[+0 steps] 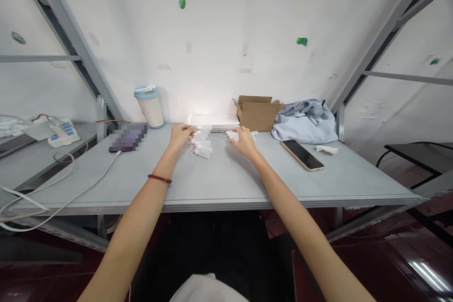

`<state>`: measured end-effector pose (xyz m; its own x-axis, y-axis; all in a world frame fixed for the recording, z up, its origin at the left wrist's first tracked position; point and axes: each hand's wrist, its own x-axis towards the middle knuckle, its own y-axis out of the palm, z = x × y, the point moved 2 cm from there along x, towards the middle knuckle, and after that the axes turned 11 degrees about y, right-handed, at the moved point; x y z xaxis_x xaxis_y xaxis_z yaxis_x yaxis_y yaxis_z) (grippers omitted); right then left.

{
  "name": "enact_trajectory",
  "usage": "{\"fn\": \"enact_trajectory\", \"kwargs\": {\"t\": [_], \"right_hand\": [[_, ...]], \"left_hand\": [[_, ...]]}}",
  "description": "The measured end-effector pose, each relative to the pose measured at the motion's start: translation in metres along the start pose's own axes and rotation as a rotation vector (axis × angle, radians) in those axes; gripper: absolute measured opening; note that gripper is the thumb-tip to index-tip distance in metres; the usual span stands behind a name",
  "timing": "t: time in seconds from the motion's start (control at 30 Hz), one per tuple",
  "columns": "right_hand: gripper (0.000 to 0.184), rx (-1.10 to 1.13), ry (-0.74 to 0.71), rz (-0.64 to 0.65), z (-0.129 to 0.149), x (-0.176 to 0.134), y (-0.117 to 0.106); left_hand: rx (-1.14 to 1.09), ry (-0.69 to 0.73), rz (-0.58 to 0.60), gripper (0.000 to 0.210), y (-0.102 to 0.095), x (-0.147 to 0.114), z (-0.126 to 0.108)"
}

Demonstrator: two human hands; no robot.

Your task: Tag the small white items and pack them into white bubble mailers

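Several white tags [201, 145] lie just right of the left hand [181, 136], long axes roughly sideways, looped ends pointing toward it; that hand is drawn together, though whether it grips one is unclear. The half-curled right hand [245, 140] partly hides more tags [230, 135], its hold obscured; beyond it stands a flap-topped cardboard box [260, 117], contents out of sight.

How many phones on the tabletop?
2: a cabled phone left of the left hand, a dark-screened phone right of the right hand; any under the cloth would be hidden.
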<state>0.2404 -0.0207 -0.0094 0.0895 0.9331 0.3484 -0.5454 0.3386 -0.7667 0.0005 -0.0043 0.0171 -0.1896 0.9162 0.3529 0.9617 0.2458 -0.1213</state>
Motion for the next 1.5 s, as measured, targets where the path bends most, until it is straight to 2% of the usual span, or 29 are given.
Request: {"fn": "enact_trajectory", "kwargs": {"t": [0.07,0.23,0.43,0.6,0.77,0.97,1.13,1.23,1.37,1.5], "right_hand": [[0.036,-0.075,0.005,0.010,-0.005,0.001,0.002],[0.035,-0.106,-0.037,0.052,-0.009,0.002,0.009],[0.041,-0.135,-0.062,-0.008,-0.010,0.002,0.011],[0.043,-0.202,-0.064,0.012,-0.014,0.001,0.016],[0.038,-0.231,-0.027,0.055,-0.014,0.001,0.019],[0.034,-0.169,0.021,0.093,-0.009,0.001,0.014],[0.030,0.082,0.049,0.024,-0.006,0.003,0.005],[0.023,0.285,0.050,-0.024,-0.002,0.003,-0.001],[0.022,0.561,0.098,0.078,0.003,0.000,-0.006],[0.027,0.725,0.129,0.114,0.007,-0.002,-0.008]], "left_hand": [[0.024,-0.013,-0.045,0.010,-0.002,0.002,0.004],[-0.024,-0.063,-0.047,0.010,-0.002,0.001,0.012],[-0.035,-0.141,-0.049,0.006,-0.003,0.003,0.019],[0.163,-0.077,-0.117,0.007,-0.004,0.006,0.023],[0.174,-0.046,-0.116,0.010,-0.003,0.007,0.026],[0.217,0.014,-0.106,0.019,-0.001,0.008,0.026],[0.228,0.036,-0.083,0.023,0.002,0.006,0.021],[0.168,0.048,0.018,0.022,0.009,-0.002,0.010],[-0.008,0.058,0.273,0.019,0.022,-0.016,-0.008],[-0.065,0.053,0.386,0.021,0.031,-0.025,-0.013]]}}
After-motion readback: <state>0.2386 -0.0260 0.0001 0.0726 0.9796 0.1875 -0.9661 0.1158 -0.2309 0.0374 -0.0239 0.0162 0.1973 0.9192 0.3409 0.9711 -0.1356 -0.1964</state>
